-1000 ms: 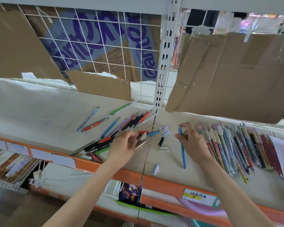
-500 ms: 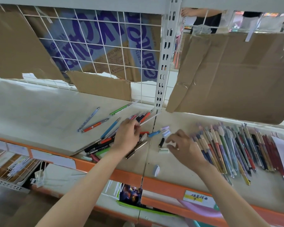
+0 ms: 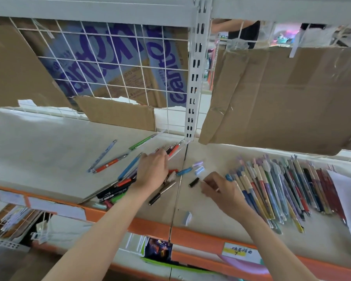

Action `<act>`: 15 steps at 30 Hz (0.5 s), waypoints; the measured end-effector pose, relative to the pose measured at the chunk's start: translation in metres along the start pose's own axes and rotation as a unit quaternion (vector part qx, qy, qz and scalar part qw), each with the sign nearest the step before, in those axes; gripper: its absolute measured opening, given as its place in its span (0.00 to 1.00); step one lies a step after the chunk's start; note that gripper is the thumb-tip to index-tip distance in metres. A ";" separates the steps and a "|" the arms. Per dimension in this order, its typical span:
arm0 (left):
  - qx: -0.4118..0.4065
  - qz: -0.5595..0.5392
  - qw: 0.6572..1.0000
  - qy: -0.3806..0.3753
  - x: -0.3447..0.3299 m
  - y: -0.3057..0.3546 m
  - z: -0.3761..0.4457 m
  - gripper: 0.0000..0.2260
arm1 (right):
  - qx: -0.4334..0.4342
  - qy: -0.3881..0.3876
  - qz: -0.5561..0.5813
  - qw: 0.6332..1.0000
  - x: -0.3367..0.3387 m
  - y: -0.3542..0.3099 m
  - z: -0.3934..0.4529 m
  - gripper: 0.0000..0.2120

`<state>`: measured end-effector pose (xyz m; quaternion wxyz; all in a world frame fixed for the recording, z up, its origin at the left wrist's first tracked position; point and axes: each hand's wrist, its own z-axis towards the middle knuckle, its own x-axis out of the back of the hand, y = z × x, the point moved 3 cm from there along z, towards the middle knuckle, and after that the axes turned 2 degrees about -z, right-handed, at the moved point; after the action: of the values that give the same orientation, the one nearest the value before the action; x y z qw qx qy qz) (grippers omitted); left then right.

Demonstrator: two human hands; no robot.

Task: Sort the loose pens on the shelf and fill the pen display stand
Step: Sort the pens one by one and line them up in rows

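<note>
I had the left hand point(image 3: 152, 171) lying on the jumbled heap of loose pens point(image 3: 118, 188) near the front edge of the shelf point(image 3: 39, 142), just left of the seam between the two boards; its fingers point(image 3: 160, 156) curved down over the dark pens near the back of the heap, and I could not tell whether they had actually closed on one. The right hand point(image 3: 224, 192) hovered just right of the seam, fingertips drawn together beside a short black cap point(image 3: 194, 182); motion blur kept me from saying whether it pinched anything.

To do this step well, I judged each hand should take one pen only, lift it clear of the heap so the neighbours do not roll toward the front edge, and lay it parallel to its own kind in the sorted row point(image 3: 282, 191).

That row lay fanned on the right board, barrels touching side by side, tips toward the front edge, running from pastel patterned pens to dark red ones. The heap was mixed: black, red, green and blue barrels crossing each other. A few stray caps point(image 3: 199, 168) lay between the hands. No display stand was in view
</note>
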<state>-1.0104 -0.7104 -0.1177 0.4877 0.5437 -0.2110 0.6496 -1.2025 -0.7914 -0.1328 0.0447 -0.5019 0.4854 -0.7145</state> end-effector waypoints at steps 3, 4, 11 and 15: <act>0.007 -0.093 0.996 0.007 0.016 -0.009 -0.014 0.06 | -0.022 0.026 0.078 0.996 0.000 0.000 0.003 0.07; 0.003 -0.089 0.996 -0.011 0.016 -0.010 -0.019 0.06 | -0.024 0.028 0.082 0.996 -0.001 0.000 0.004 0.06; 0.030 -0.073 0.996 -0.049 0.000 -0.013 -0.033 0.10 | -0.033 -0.005 0.077 0.996 -0.015 -0.003 0.010 0.06; 0.012 -0.050 0.997 -0.055 -0.004 -0.001 -0.032 0.17 | -0.029 -0.012 0.049 0.998 -0.017 -0.003 0.010 0.08</act>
<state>-1.0257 -0.6861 -0.1317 0.5009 0.5939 -0.2022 0.5962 -1.1854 -0.7870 -0.1415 0.0709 -0.4869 0.5291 -0.6913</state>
